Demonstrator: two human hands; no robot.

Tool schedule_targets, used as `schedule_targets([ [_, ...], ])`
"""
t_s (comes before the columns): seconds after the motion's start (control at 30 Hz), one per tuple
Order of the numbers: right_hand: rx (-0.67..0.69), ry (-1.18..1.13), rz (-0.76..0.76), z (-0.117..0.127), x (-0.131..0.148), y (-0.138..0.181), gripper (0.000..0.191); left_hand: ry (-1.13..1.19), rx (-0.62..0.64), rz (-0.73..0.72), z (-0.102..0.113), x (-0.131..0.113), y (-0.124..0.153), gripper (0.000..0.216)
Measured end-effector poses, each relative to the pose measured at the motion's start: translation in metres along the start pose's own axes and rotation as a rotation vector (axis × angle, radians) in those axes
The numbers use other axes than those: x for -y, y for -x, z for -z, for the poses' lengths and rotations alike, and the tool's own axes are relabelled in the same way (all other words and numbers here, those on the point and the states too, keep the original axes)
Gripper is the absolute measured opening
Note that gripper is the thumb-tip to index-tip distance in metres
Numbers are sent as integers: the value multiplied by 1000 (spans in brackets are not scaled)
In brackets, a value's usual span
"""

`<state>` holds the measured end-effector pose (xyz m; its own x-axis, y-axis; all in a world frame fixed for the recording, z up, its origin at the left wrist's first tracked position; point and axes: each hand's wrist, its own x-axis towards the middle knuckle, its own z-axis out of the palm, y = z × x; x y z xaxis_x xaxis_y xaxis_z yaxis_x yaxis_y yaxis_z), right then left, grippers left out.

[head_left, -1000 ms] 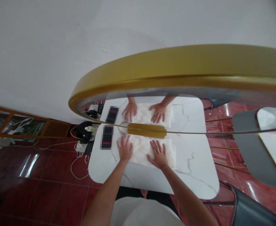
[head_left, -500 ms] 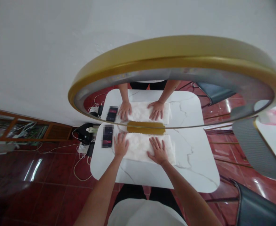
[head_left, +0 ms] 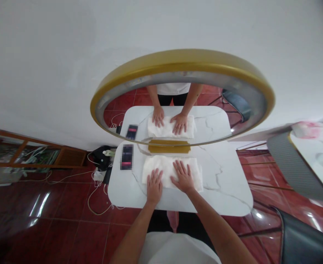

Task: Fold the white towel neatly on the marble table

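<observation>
A folded white towel (head_left: pixel 167 168) lies flat on a white marble-patterned table (head_left: pixel 222 190). My left hand (head_left: pixel 154 185) rests on the towel's near left part, fingers stretched out and pointing away from me. Farther right, my right hand (head_left: pixel 183 177) lies flat on the towel with its fingers spread. Both palms face down, and neither hand grips anything. Behind the towel stands a round gold-framed mirror (head_left: pixel 183 60) on a gold base (head_left: pixel 169 148), and both hands and the towel show in its glass.
A dark phone-like item (head_left: pixel 126 157), partly pixelated, lies at the table's left. Beyond that edge are a black bag (head_left: pixel 99 157) and white cables (head_left: pixel 98 176). A black chair (head_left: pixel 304 234) stands at the lower right, a second white table (head_left: pixel 315 154) at the far right.
My left hand has moved right and nearer to me, from the towel's left edge onto its near left part. My right hand stays about where it was. The camera view has shifted.
</observation>
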<state>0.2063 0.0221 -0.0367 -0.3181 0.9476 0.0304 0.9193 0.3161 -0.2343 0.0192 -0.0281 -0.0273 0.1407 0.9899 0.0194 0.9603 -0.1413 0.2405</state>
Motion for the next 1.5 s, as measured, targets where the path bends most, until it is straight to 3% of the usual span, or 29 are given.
schedule_targets([
  [0.27, 68, -56, 108, 1, 22, 42, 74, 59, 0, -5, 6, 27, 37, 32],
  [0.43, 88, -90, 81, -8, 54, 57, 75, 54, -124, 156, 5, 52, 66, 37],
  [0.57, 140, -155, 120, -19, 87, 51, 77, 15, -138, 267, 12, 74, 84, 44],
  [0.77, 303, -284, 283, -19, 136, 18, 96, -61, -141, 448, 24, 127, 101, 47],
  [0.93, 246, -301, 368, -20, 151, 20, 72, -93, -176, 565, 27, 149, 102, 46],
  [1.07, 180, -248, 349, -26, 126, 38, 64, -117, -182, 557, 22, 132, 93, 46],
  [1.27, 99, -128, 284, -8, 56, 64, 65, -35, -111, 349, 10, 73, 74, 45],
  [1.5, 129, 2, -16, 16, -4, 106, 63, 144, -22, 118, 0, 4, 38, 49],
])
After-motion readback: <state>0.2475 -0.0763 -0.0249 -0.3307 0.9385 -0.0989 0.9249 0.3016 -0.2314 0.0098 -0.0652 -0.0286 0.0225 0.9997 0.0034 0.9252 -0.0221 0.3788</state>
